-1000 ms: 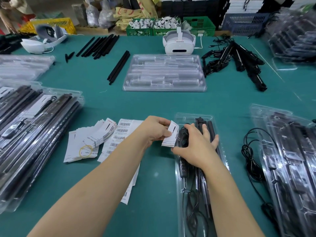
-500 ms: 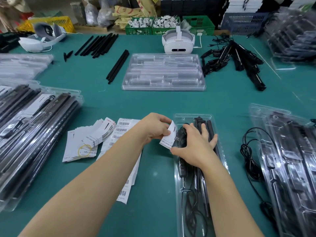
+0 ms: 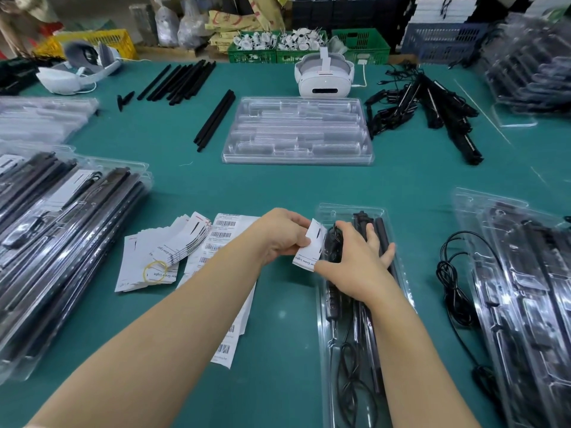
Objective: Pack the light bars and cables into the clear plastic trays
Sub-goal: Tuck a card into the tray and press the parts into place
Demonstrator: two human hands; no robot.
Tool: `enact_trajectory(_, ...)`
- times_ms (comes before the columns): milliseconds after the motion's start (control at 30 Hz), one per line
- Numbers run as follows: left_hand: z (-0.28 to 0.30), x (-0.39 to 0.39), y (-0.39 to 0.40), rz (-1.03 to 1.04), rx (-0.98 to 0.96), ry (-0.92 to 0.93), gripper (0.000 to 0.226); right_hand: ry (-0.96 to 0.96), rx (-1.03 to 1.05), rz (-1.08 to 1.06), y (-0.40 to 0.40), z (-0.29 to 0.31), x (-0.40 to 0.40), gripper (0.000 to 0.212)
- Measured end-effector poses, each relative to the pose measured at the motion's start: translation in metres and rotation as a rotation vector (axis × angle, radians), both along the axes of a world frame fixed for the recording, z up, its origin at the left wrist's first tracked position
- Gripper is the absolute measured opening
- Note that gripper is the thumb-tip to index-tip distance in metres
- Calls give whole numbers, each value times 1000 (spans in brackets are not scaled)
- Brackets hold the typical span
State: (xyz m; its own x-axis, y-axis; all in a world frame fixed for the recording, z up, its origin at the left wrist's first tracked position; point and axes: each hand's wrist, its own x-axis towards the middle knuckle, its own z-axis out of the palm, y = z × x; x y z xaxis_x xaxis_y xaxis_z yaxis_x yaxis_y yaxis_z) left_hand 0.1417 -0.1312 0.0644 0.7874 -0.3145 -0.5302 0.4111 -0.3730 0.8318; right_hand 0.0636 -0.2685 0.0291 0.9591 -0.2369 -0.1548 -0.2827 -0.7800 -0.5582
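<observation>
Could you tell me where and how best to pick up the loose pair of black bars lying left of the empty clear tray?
Probably pinch the pair of black bars mid-length across their narrow width, from above: they lie flat with bare table on both sides.

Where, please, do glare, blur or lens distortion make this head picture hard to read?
Head view: glare streaks the packed trays at left and hides detail in the tray pile at right; the far-right stack is blurred; the wide lens bows the table edges; the hands stay sharp.
</observation>
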Motion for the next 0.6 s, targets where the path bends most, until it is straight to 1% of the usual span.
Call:
enact_trajectory(167,0,0,-6,74,-86,54,35,-24,41,-7,-1,1,-1,83)
enact_trajectory(267,5,-1,-15,78,-135,93,38,-53,77,1,0,2,-2,71)
enact_trajectory(333,4,-1,-19,107,-180,140,39,-63,111,4,0,3,-3,67)
enact_trajectory(400,2,0,-21,161,-225,195,34,-54,120,18,-1,4,-4,70)
enact_trajectory(500,-1,1,-19,216,-256,239,25,-24,115,33,-2,5,-4,87)
enact_trajectory(600,-3,0,-20,257,-274,251,23,-32,128,29,-3,5,-4,90)
